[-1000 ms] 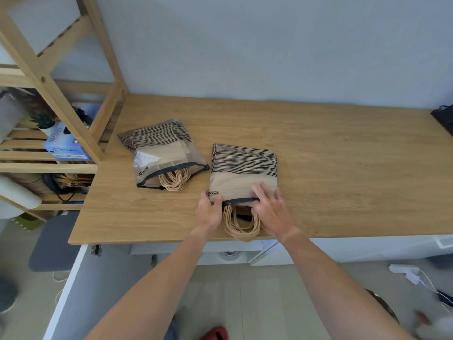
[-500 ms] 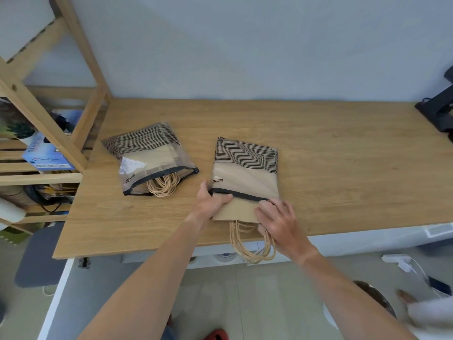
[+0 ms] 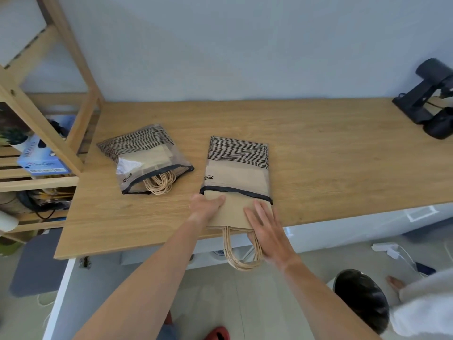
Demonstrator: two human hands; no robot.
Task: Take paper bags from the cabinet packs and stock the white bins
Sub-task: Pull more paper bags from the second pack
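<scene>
1. Your left hand (image 3: 206, 207) grips the left edge of the brown paper bags (image 3: 231, 212), thumb curled on top, at the mouth of the right-hand pack (image 3: 237, 168) in the lower centre of the frame.
2. Your right hand (image 3: 266, 229) lies flat on the bags' right side, fingers straight and spread, holding nothing.
3. Bags stick partway out of that pack's dark-trimmed opening. Their bottom edge sits at the front edge of the wooden counter (image 3: 331, 155), and the twisted paper handles (image 3: 241, 251) hang over it.
4. That pack lies flat, striped end toward the wall, opening toward you.
5. Second pack (image 3: 144, 160) lies to the left, well apart from the first and turned at an angle. It is see-through, with striped bags inside, a white crumpled scrap, and handle loops poking out of its opening.
6. Wooden shelf unit (image 3: 36, 114) stands at the left of the frame, with a blue box (image 3: 41, 163) on a slat.
7. Black device (image 3: 431, 99) on a stand sits on the counter in the upper right.
8. Another person's dark-haired head (image 3: 360, 298) and light sleeve (image 3: 426, 305) show in the lower right.
9. White bins are out of frame.
</scene>
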